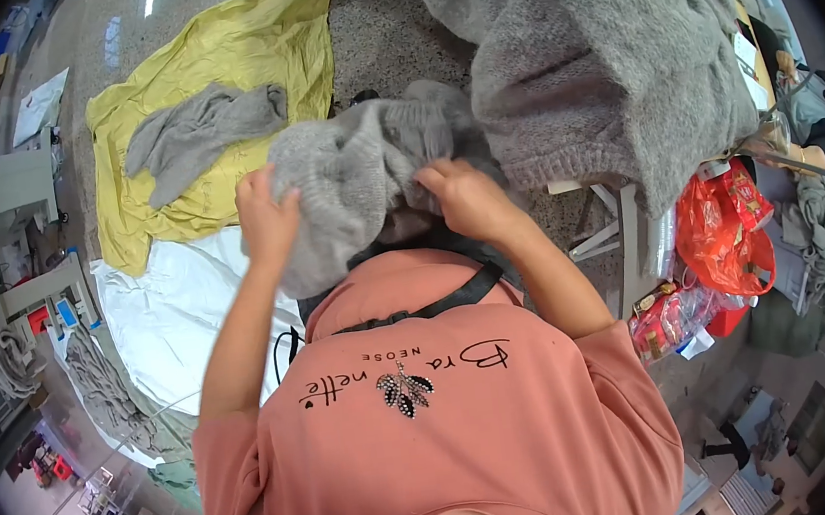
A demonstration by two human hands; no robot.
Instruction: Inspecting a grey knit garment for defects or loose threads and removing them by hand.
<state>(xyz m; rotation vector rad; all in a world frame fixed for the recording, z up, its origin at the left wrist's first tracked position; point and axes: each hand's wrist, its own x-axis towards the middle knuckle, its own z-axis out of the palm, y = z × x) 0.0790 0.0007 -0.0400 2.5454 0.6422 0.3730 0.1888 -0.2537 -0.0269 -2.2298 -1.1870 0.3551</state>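
Note:
A grey knitted garment (344, 179) hangs bunched in front of my waist, slightly blurred in places. At its left edge my left hand (270, 217) is closed on the knit, thumb and fingers gripping the cloth. My right hand (468, 196) pinches the fabric near a ribbed part on the garment's right side. To the right, close by my right hand, a large pile of grey knitwear (603, 56) with a ribbed hem is heaped up. Another grey knitted piece (203, 129) lies crumpled on a yellow cloth (299, 38) to the left.
A white sheet (173, 323) is spread below the yellow cloth. Right of me, a red plastic bag (722, 235) and packaged items (656, 322) sit beside a pale metal table leg (632, 244). More grey knitwear (821, 225) lies at the far right. Machines (18, 183) stand at left.

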